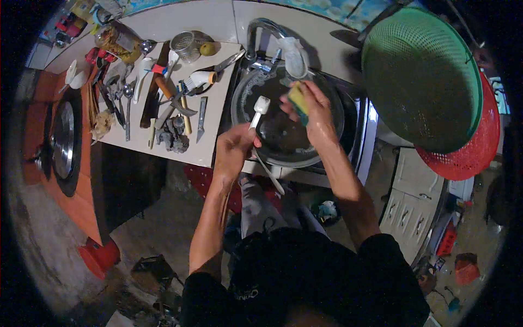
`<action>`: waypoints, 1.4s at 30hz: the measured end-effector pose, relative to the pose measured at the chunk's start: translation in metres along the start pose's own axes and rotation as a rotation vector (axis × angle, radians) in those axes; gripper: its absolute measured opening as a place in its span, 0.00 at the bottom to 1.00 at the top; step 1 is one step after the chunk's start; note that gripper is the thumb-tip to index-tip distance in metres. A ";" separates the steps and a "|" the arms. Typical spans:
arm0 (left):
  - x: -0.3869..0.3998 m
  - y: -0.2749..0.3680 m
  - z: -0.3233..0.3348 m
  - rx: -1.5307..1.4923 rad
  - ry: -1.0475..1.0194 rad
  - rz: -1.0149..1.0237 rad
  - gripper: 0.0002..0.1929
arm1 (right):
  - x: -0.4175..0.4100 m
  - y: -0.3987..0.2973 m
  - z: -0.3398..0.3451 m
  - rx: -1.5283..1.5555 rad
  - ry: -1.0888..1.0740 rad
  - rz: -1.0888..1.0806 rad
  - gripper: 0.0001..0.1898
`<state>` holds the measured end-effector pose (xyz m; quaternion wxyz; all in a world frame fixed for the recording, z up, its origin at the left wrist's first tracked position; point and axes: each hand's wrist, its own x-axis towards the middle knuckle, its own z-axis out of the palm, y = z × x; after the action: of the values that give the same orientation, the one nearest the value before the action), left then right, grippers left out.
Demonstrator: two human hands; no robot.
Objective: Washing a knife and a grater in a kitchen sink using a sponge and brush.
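My left hand (pixel 236 146) grips the handle of a white spatula or small scoop (pixel 261 106). The tool's squarish head points up over the basin, and the long handle runs out below my fingers. In my right hand (pixel 314 110) is a yellow and green scouring sponge (pixel 299 100), held a short way to the right of the tool's head and apart from it. Both hands are above the near half of a round basin (pixel 237 118) of dark water with some suds. A metal faucet (pixel 265 24) arches over it, and a pale cloth-like cover (pixel 295 57) hangs at its spout.
Left of the basin, a tiled counter (pixel 200 155) bears knives, spoons, a hammer (pixel 163 88), a brush (pixel 200 79), a metal strainer cup (pixel 184 45) and a grey rag (pixel 173 137). A green colander (pixel 421 81) and a red one (pixel 461 161) hang at the right. A gas burner (pixel 63 139) stands far left.
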<state>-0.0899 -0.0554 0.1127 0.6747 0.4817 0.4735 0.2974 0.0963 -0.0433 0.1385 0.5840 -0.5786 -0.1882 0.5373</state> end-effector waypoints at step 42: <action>-0.001 -0.050 0.070 -0.138 0.003 -0.063 0.16 | -0.024 0.070 -0.032 -0.502 -0.188 -0.331 0.15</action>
<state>-0.0278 -0.1004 0.0729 0.7144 0.4186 0.4680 0.3087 0.0865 -0.0959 0.0782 0.4827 -0.6141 -0.4596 0.4227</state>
